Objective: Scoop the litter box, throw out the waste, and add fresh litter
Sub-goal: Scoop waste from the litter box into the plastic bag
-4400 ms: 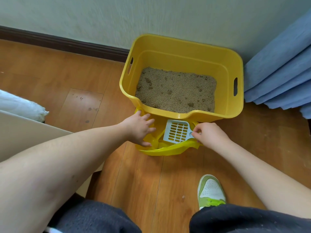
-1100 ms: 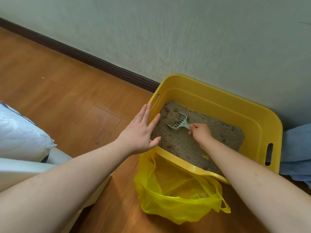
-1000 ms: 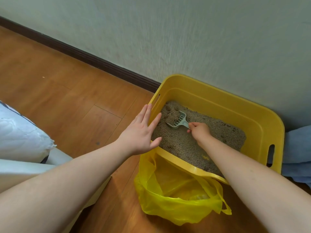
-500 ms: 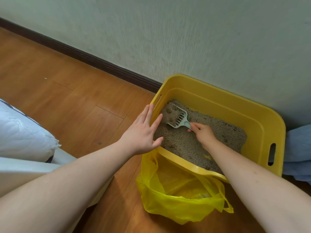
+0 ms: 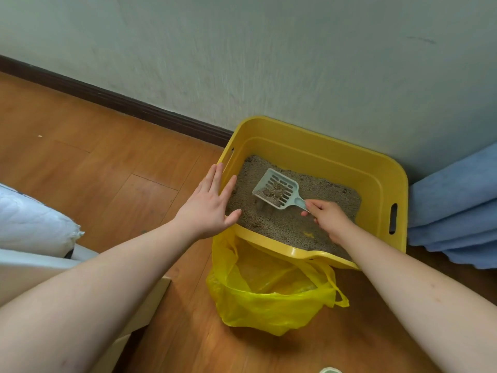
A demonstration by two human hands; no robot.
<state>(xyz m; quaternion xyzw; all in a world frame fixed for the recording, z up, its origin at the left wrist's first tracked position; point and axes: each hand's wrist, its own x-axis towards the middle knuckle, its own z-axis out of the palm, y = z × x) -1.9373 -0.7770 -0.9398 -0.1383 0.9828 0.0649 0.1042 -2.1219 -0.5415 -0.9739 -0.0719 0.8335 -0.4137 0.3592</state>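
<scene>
A yellow litter box [image 5: 317, 154] stands against the wall, filled with grey-brown litter [image 5: 293, 224]. My right hand [image 5: 326, 218] grips the handle of a pale slotted scoop [image 5: 277, 191], which is lifted above the litter and carries several clumps. Litter grains fall from its lower edge. My left hand [image 5: 208, 204] lies flat with straight fingers on the box's left rim. A yellow plastic bag [image 5: 271, 300] stands open on the floor right in front of the box.
The wooden floor [image 5: 94, 162] stretches left to a dark baseboard [image 5: 115, 99]. A white pillow [image 5: 32, 224] and a pale furniture edge lie at the left. Blue folded fabric [image 5: 454, 208] sits to the right of the box. A shoe tip [image 5: 329, 370] shows at the bottom.
My right hand has raised the scoop out of the litter with clumps on it. My left hand has stayed on the left rim.
</scene>
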